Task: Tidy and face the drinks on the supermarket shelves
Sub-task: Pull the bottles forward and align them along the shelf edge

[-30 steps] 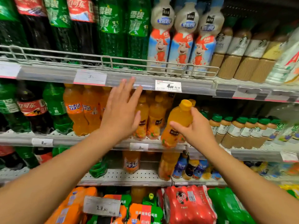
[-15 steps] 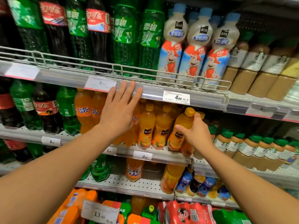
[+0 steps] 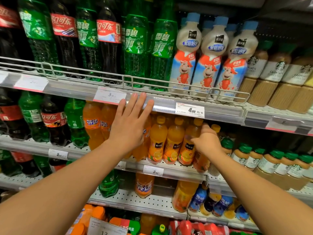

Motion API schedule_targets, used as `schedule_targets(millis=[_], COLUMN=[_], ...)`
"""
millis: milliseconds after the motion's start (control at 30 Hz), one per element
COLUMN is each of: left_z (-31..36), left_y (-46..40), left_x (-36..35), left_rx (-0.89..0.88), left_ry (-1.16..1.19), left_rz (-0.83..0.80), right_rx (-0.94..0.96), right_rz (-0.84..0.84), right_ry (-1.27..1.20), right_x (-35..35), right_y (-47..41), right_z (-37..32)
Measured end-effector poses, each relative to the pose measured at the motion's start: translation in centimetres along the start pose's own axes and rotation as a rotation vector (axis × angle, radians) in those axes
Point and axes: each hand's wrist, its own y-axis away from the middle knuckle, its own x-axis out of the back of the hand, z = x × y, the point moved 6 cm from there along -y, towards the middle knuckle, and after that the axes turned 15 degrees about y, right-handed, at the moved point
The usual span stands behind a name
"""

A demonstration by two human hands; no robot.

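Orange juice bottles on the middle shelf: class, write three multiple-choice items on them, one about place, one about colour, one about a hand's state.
1. The orange juice bottles stand directly below:
A. cola bottles
B. the 4.00 price tag
C. red multipacks

2. Their caps are:
A. green
B. blue
C. yellow

3. The left hand is:
A. open, fingers straight
B. clenched, empty
C. gripping a can

Answers: 1 B, the tag sits on the shelf edge right above them; 2 C, yellow caps top each bottle; 3 A, its fingers are spread flat.

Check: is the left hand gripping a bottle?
No. The left hand is spread flat with straight fingers before the orange soda bottles, curled round nothing.
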Motion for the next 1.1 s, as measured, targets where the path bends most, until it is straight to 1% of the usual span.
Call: schedule_targets(millis=[133,433,600,700,767,867,1000,1067,1100], left_z=[0.0,-0.1,-0.2,-0.3,-0.4,-0.4,-0.6,-1.2,-1.8], left_y=[0.0,0.0,0.1,0.1,0.0,0.0,-0.2,0.5,1.2], left_x=[-0.2,-0.6,-0.7,-0.5,-0.2,0.3,1.4,2.4,2.9], left_rx=[0.006,0.023,0.046,0.042,0.036,0.024,-0.020,-0.034,-0.024], left_ry=[0.010,0.011,-0.007,-0.034,-0.041,-0.033,0.014,0.017,0.008], left_rz=[0.008,0.013,-0.042,-0.090,-0.109,-0.136,-0.191,-0.200,-0.190], right_rx=[-0.016,0.022,0.016,0.056,0.165,0.421,0.693,0.765,0.783], right_rz=[-0.026,-0.002,-0.059,-0.027,0.028,0.057,0.158,0.235,0.264], right_ry=[0.055,0.095,0.061,0.127,0.184,0.208,0.039,-0.028,-0.020], right_x=[-0.9,-2.0,-1.8,-0.2,1.4,3.4,8.1,10.1,10.6], right_y=[-0.1,0.5,1.4,3.4,5.7,8.9,10.4,10.2,9.9], right_z=[0.3,0.2,-0.2,-1.4,-2.7,-5.4,-11.2,-14.4,-15.9])
